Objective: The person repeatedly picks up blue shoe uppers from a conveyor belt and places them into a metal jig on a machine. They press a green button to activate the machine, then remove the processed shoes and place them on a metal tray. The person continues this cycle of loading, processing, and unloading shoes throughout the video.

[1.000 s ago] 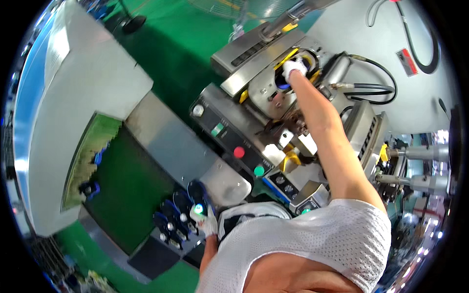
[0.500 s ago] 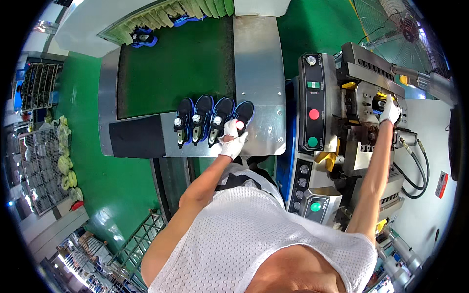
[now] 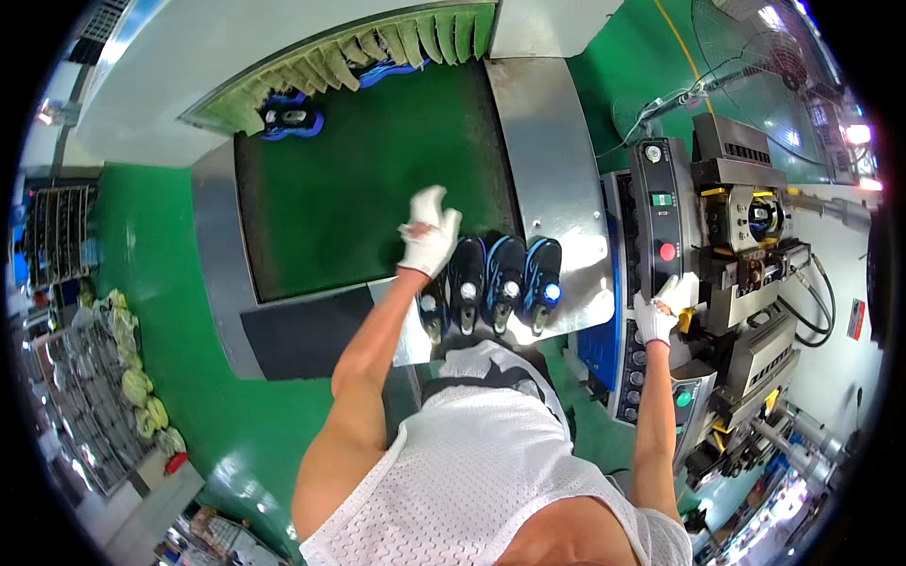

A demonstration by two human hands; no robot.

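Observation:
Several black-and-blue shoes (image 3: 506, 274) stand side by side at the front of the conveyor, each with a last inside and a pale round knob on top. In a white glove, my left hand (image 3: 429, 233) hovers over the green belt by the leftmost shoe (image 3: 431, 304), its fingers spread and holding nothing. That shoe is partly hidden by my wrist. My right hand (image 3: 662, 311), also gloved, is open at the lower end of the black control panel (image 3: 667, 217), below a red button (image 3: 668, 252). Whether it touches the panel I cannot tell. Another shoe (image 3: 760, 217) sits in the machine's clamp.
More shoes (image 3: 291, 118) lie on the belt (image 3: 349, 189) under a fringed green curtain (image 3: 363, 55) at the far end. A black mat (image 3: 307, 330) covers the ledge's left front. Hydraulic hoses (image 3: 830, 311) and a large fan (image 3: 783, 66) are on the right.
My left hand has left the rightmost shoe and moved left over the belt. My right hand has drawn back from the clamp to the control panel. My view has shifted.

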